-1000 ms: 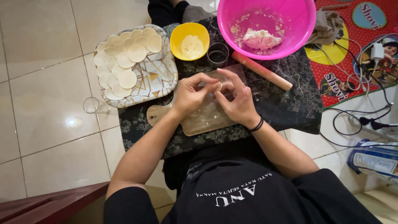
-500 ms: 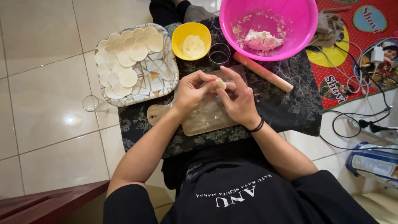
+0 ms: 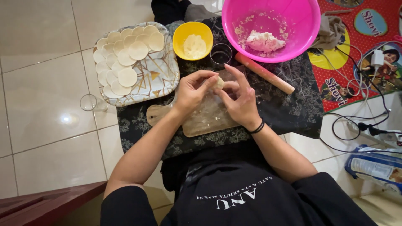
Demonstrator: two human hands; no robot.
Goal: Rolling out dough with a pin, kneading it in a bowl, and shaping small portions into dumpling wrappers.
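- While both hands meet above the pale wooden cutting board [image 3: 207, 119], the small cream-coloured piece of dough [image 3: 219, 82] sits pinched between them, held in the air just over the board's far end.
- Left hand [image 3: 193, 90]: curled, with thumb and fingertips closed on the near-left side of the dough piece. Keeping this grip light seems wise, since soft dough will likely smear or tear under hard pressure.
- Right hand [image 3: 239, 100]: fingers partly spread, thumb and forefinger nipping the dough's right edge. Short, even pinches worked around the rim would probably give a tidier seam than one long squeeze.
- How the dough's edge looks is too small to tell, so checking the fold by feel is sensible.
- Filling, if drawn from the round yellow bowl of pale crumbly paste [image 3: 192, 41], should stay off the rim; a greasy edge may not seal.
- Flat round dough discs [image 3: 127, 77] lie overlapping on the white square tray with gold lines [image 3: 163, 77], just left of the board and within easy reach.
- More dough [image 3: 263, 41] rests in the big pink plastic basin [image 3: 272, 29]; the wooden rolling pin [image 3: 264, 73] lies on the dark patterned cloth [image 3: 289, 100], beside a clear drinking glass [image 3: 220, 54].
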